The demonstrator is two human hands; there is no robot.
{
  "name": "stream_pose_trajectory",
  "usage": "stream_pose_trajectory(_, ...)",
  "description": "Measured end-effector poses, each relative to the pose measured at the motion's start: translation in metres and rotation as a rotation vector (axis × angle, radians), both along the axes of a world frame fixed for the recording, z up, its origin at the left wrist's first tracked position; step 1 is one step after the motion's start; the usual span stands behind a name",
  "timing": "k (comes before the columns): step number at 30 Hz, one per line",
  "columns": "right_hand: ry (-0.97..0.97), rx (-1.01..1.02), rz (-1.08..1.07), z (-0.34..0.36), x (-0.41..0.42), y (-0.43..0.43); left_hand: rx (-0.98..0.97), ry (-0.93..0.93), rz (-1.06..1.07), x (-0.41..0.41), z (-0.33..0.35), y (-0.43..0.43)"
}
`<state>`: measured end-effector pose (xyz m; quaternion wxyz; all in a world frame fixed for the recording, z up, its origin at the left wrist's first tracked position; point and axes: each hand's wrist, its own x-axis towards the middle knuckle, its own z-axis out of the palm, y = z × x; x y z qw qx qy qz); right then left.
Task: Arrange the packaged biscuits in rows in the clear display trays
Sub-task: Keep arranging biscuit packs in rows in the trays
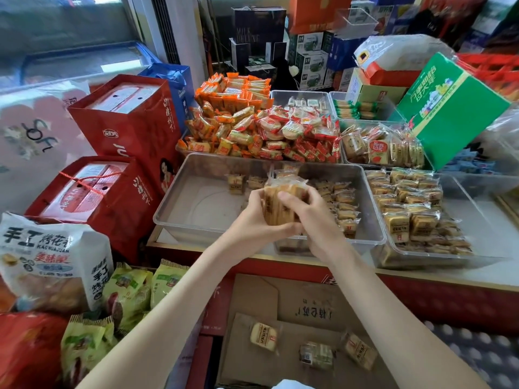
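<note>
A stack of packaged biscuits (276, 204) is being squeezed between the left hand (254, 214) and the right hand (314, 220), fingers curled round its ends, and held above the half-filled clear tray (202, 200), seemingly so the packs are being kept aligned for the next row.

- Biscuit stack (280, 204) above the middle tray (202, 203), whose right part holds biscuit rows (344, 206).
- Fuller tray (474, 209) just right.
- Gift bags (126, 130) left.
- Loose packets (264, 336) on cardboard (303, 299) in front.

Biscuit stack (273, 211) partly behind fingers (290, 198)
</note>
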<state>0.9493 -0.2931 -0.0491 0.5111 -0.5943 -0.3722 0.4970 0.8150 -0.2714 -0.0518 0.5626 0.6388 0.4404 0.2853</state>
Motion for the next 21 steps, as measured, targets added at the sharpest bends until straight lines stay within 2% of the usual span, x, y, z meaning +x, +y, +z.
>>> stream_pose_trajectory(2,0.221,-0.029,0.029,-0.003,0.008,-0.002,-0.011,-0.05,-0.012,-0.009,-0.003,0.002)
stream_pose_trajectory(4,0.408,-0.012,0.068,-0.005,0.011,-0.006,-0.015,-0.124,0.064,-0.016,-0.007,0.006)
stream_pose_trajectory(9,0.821,0.047,0.161,-0.014,0.025,-0.01,-0.32,-0.451,0.23,-0.027,-0.01,0.013)
stream_pose_trajectory(14,0.995,0.078,0.137,-0.022,0.027,-0.01,-0.555,-0.618,0.274,-0.015,-0.01,0.008)
stream_pose_trajectory(16,1.041,0.086,0.146,-0.024,0.026,-0.011,-0.507,-0.526,0.258,-0.01,-0.011,0.006)
stream_pose_trajectory(19,1.033,0.083,0.15,-0.025,0.025,-0.013,-0.364,-0.234,0.183,-0.003,-0.018,0.002)
stream_pose_trajectory(21,1.014,0.081,0.165,-0.026,0.025,-0.013,-0.357,-0.203,0.195,-0.001,-0.019,0.001)
